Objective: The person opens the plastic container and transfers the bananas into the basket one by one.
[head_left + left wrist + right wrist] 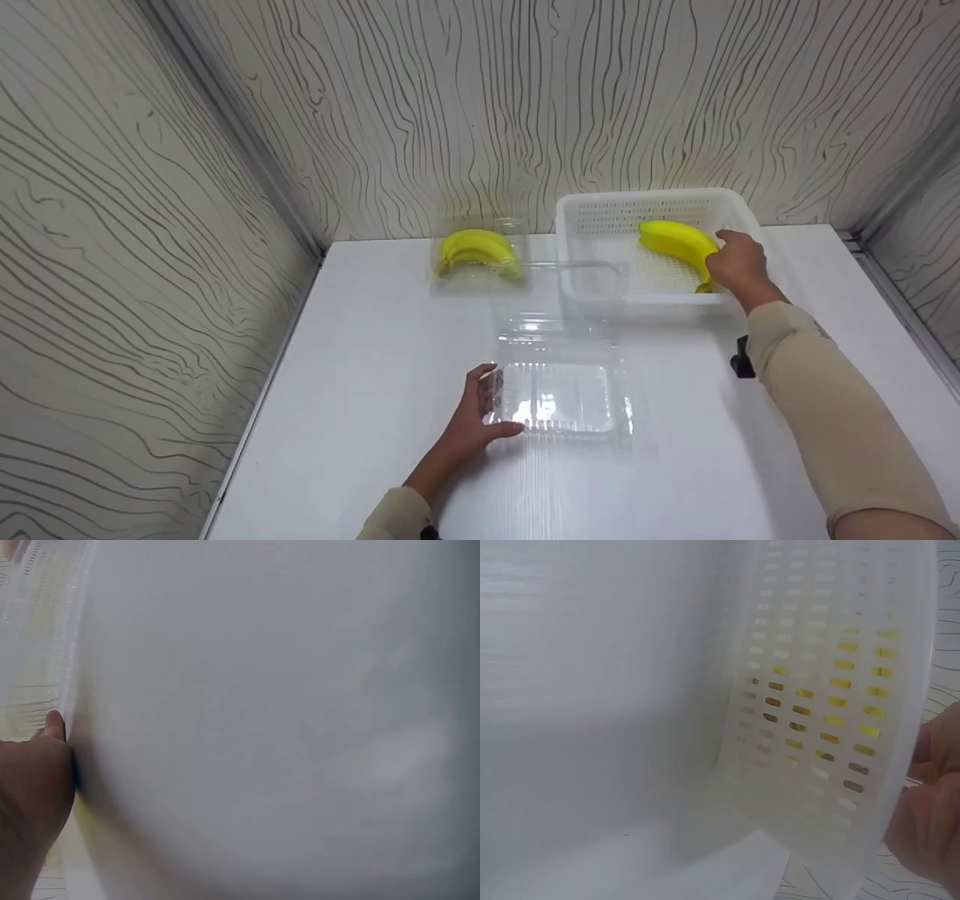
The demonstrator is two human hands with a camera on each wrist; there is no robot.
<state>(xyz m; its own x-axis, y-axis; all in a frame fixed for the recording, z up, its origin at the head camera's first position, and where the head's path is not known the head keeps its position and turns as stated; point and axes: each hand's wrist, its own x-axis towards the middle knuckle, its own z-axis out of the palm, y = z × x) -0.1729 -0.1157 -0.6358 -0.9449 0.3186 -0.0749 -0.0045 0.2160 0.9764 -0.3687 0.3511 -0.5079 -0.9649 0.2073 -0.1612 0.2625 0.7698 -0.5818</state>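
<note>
Already packed: one banana (pixel 477 250) in a far clear box. Right hand (pixel 739 262) in basket (pixel 600 217), fingers curled on second banana (pixel 677 241); left hand (pixel 471 420), fingers straight, steadying open empty box (pixel 559 397) on worktop (pixel 360 390).

There are two bunches of yellow bananas: one (pixel 679 241) in the single white slotted basket (pixel 600 217), the other (pixel 477 249) inside a clear plastic box (pixel 517 225) at the back. Clear plastic boxes number two, the second (pixel 559 397) lying open near the front. Two hands show, the left (pixel 472 424) and the right (pixel 739 262).
</note>
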